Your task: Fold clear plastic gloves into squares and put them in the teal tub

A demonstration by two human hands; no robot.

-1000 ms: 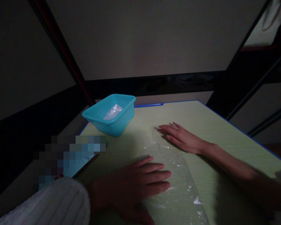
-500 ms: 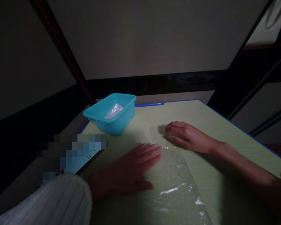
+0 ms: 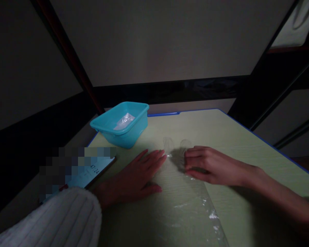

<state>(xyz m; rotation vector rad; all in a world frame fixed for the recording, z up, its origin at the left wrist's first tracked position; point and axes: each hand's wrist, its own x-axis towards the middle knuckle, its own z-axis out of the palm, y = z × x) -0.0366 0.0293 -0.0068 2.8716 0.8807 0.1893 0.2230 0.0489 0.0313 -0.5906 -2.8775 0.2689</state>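
Observation:
A clear plastic bag (image 3: 187,209) lies spread out on the table, with two handle-like loops at its far end. My left hand (image 3: 136,180) rests flat over its left side, fingers stretched and thumb apart. On the right, my right hand (image 3: 206,164) touches the bag just below the right-hand loop (image 3: 186,143). Its fingers are bent downward, with a gap between them and the thumb; I see nothing gripped between them. The left-hand loop (image 3: 168,142) lies just past my left fingertips.
A turquoise plastic basin (image 3: 126,137) stands at the table's back left, with a whitish, shiny plastic piece (image 3: 125,121) inside. Left of my left hand lies a phone (image 3: 98,169) with a lit, partly blurred screen. The pale table (image 3: 237,144) has a blue edge, and a panelled wall rises behind it.
My right hand has come toward me along the bag, uncovering the right-hand loop. My left hand has shifted slightly away and to the left. The bag's far end looks flatter.

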